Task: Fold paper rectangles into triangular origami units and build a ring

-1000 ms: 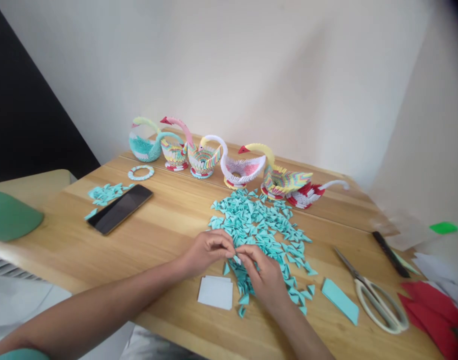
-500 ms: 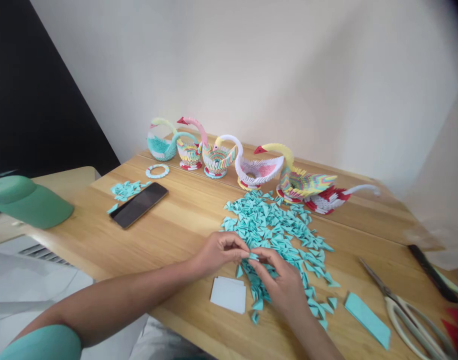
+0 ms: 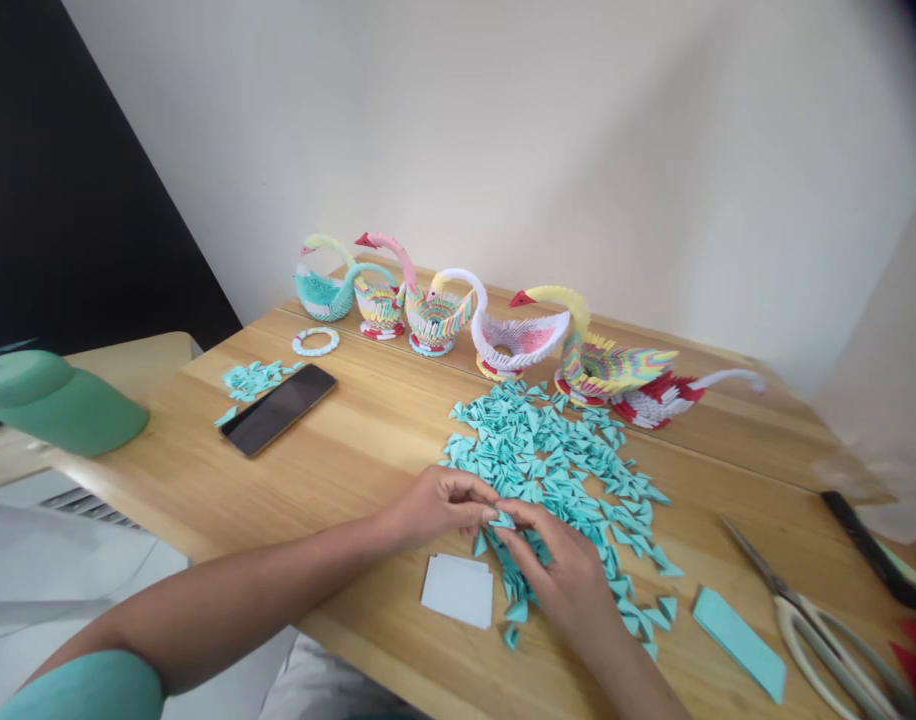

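Between my fingertips is a small folded piece of turquoise paper [image 3: 502, 519], partly hidden by the fingers. My left hand [image 3: 441, 508] pinches it from the left, and my right hand [image 3: 559, 560] pinches it from the right. Both hands are just above the near side of a large heap of folded turquoise paper triangles [image 3: 533, 440]. A small stack of white paper slips [image 3: 458, 590] lies on the table below my left hand. To the right of my right hand is a stack of turquoise paper strips [image 3: 739, 640].
Scissors [image 3: 792, 600] and a black-handled tool [image 3: 870, 548] lie at the right. Several folded-paper swans [image 3: 522, 340] line the back of the wooden table [image 3: 368, 420]. A phone [image 3: 278, 410], a paper ring [image 3: 315, 342] and a smaller turquoise pile [image 3: 254, 380] are leftward, beyond them a green cap [image 3: 60, 405].
The turquoise piece between my fingertips has tilted and shifted very slightly down. Both hands otherwise stay nearly in place, and the table things are unmoved.
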### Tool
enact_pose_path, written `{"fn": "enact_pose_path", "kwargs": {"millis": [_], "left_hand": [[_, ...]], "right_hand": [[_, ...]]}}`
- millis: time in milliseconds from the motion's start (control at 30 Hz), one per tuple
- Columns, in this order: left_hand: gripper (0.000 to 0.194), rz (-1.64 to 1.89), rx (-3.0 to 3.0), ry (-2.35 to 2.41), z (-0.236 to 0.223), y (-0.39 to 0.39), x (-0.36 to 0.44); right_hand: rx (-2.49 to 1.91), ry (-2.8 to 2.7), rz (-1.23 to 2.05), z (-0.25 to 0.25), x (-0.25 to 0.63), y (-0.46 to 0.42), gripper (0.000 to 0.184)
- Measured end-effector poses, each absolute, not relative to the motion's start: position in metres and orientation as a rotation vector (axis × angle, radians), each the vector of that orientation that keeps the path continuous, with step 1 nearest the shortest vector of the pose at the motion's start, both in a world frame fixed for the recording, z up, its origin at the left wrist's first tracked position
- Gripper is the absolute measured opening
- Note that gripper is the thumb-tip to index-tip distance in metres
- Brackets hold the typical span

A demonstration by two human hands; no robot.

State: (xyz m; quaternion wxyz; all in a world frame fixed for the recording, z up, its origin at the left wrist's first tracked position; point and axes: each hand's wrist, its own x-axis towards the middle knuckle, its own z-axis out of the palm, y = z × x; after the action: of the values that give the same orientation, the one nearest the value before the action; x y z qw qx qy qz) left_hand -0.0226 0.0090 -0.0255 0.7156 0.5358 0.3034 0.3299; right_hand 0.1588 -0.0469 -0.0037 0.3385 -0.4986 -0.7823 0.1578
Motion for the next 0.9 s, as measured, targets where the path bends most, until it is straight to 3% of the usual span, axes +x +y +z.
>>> {"fn": "enact_pose_path", "kwargs": {"millis": [167,367,633,900], "left_hand": [[0.036,0.918,1.317,0.659,-0.025,0.009,-0.020],[0.042,0.834,1.164,0.638,-0.018,0.010,-0.023],[0.039,0.857,1.169,0.673,-0.010,0.006,-0.027],[0.034,0.862,1.214,0.682,-0.011,0.007,-0.028]], "right_hand": [[-1.366,-1.999,0.437,-0.007,0.157,-0.047,0.027],[-1.359,-1.947,0.474,-0.002,0.162,-0.046,0.028],[-1.323,-1.870,0.362,0.013,0.170,-0.047,0.011],[-1.157,-1.920,0.411,0.012,0.167,-0.046,0.012]]}}
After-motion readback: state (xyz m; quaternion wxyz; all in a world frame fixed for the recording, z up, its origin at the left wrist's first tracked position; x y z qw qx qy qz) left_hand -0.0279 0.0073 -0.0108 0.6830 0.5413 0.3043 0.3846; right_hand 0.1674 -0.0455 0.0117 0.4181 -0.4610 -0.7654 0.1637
